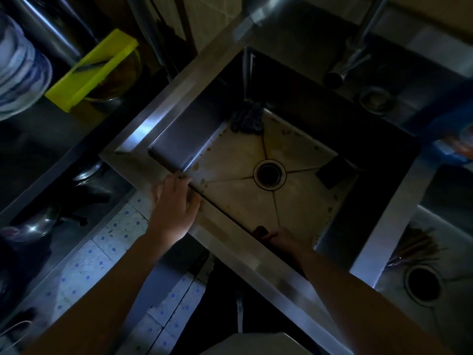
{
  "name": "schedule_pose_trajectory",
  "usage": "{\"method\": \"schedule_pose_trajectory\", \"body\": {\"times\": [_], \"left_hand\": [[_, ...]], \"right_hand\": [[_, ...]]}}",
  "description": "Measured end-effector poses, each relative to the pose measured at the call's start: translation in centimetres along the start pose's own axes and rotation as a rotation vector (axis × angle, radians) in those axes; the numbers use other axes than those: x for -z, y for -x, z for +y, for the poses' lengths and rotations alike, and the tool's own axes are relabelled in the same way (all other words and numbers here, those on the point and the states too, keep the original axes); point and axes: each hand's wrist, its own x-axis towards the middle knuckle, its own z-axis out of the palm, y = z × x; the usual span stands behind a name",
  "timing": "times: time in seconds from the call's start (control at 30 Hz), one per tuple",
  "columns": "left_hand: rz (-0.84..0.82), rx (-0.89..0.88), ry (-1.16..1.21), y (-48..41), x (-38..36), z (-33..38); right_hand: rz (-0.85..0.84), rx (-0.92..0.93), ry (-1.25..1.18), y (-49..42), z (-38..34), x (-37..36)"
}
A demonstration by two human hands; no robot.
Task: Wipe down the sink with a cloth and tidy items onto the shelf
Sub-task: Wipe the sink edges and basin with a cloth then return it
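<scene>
Stainless-steel sink (163, 108) fills the dim kitchen view, its pale, stained bottom sloping to a round drain (269, 174), with a dark crumpled cloth (247, 120) bunched in the basin's far corner. The left hand (174, 206) lies with straight fingers on the front rim. The right hand (284, 239), low against the front wall, curls round a dark reddish object (260, 231) too dim to identify, above blue-dotted floor tiles (97, 257).

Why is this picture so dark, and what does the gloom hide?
Head view: dim overall, brightest on the floor of the sink, with a glare streak along its rim. Head view: the right hand lies in shadow, its grip unreadable. Head view: the faucet looks smeared.
</scene>
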Motion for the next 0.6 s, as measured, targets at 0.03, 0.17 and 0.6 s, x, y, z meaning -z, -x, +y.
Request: {"method": "schedule_pose_trajectory", "body": {"times": [0.03,0.17,0.6], "left_hand": [[0.003,-0.001,-0.007,0.2,0.1,0.1],[0.024,-0.004,-0.029,0.9,0.5,-0.4],[0.040,-0.052,-0.044,-5.6,3.9,-8.7]], "right_hand": [[0.006,-0.004,0.022,0.2,0.3,0.1],[0.010,-0.021,0.082,0.5,-0.2,-0.1],[-0.001,0.253,-0.052,-1.5,-16.1,-5.4]]}}
